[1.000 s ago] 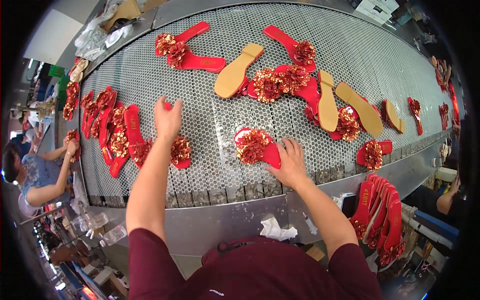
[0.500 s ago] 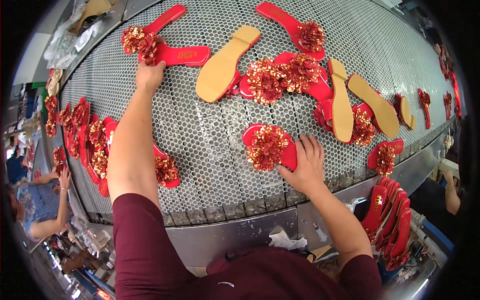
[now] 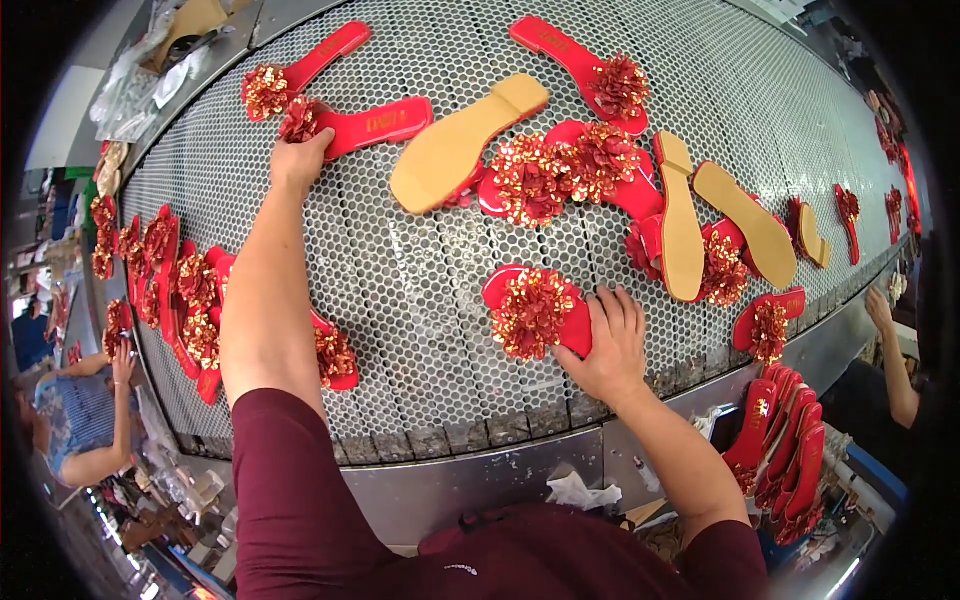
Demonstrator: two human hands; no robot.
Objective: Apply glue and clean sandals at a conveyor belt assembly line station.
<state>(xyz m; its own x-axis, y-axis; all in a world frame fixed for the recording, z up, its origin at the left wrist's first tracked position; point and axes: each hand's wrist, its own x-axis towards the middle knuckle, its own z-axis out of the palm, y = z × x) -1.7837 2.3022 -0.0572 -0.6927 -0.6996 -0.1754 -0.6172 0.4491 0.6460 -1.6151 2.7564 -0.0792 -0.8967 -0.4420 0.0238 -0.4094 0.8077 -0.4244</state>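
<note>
My left hand (image 3: 295, 160) reaches far across the perforated metal belt (image 3: 420, 290) and grips the flowered toe of a red sandal (image 3: 375, 122) lying sole down. My right hand (image 3: 610, 345) rests near the belt's front edge, closed on the heel of another red sandal (image 3: 535, 310) topped with red and gold sequin flowers. Between the two hands the belt surface is bare mesh.
Several more red flowered sandals and tan upturned soles (image 3: 465, 140) lie further back and to the right. A row of red sandals (image 3: 175, 290) lines the left side. A stack of red sandals (image 3: 785, 450) stands below the belt edge at right. Other people's arms (image 3: 100, 440) show at both sides.
My left hand stretched from the near left row up to the far red sandal and took hold of it. My right hand stayed on the flowered sandal while the view shifted closer.
</note>
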